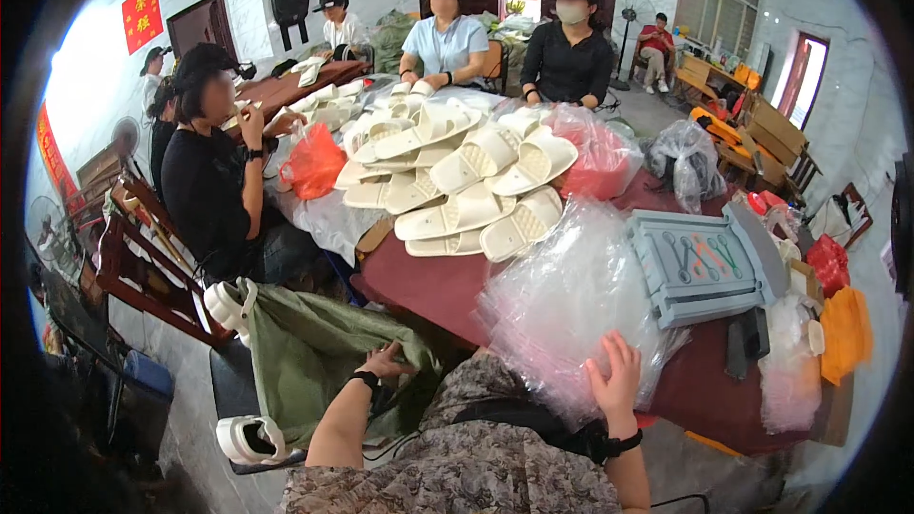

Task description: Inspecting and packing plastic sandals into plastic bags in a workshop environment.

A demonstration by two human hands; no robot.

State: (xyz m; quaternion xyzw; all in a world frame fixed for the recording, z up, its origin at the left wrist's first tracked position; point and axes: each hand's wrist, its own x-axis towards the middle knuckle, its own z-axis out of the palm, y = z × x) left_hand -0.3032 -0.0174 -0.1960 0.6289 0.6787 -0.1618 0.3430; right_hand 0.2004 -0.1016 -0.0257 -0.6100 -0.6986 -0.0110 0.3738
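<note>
My left hand (pixel 386 360) reaches down to the left and grips the edge of a green woven sack (pixel 309 362). The sack sags over a dark chair seat (pixel 233 381) beside me. One white shoe (pixel 228 309) sits at the sack's far corner and another white shoe (pixel 252 440) at its near corner. On the table's near edge, my right hand (pixel 617 371) lies with fingers apart on a spread of clear plastic bags (pixel 571 290). Beyond the bags rises a heap of cream slippers (pixel 466 167).
A grey plastic crate (pixel 700 262) stands right of the bags on the dark red tablecloth (pixel 419 281). A red plastic bag (pixel 314 162) lies left of the slippers. Several people sit around the table, one in black (pixel 209 162) close on the left beside a wooden chair (pixel 152 257).
</note>
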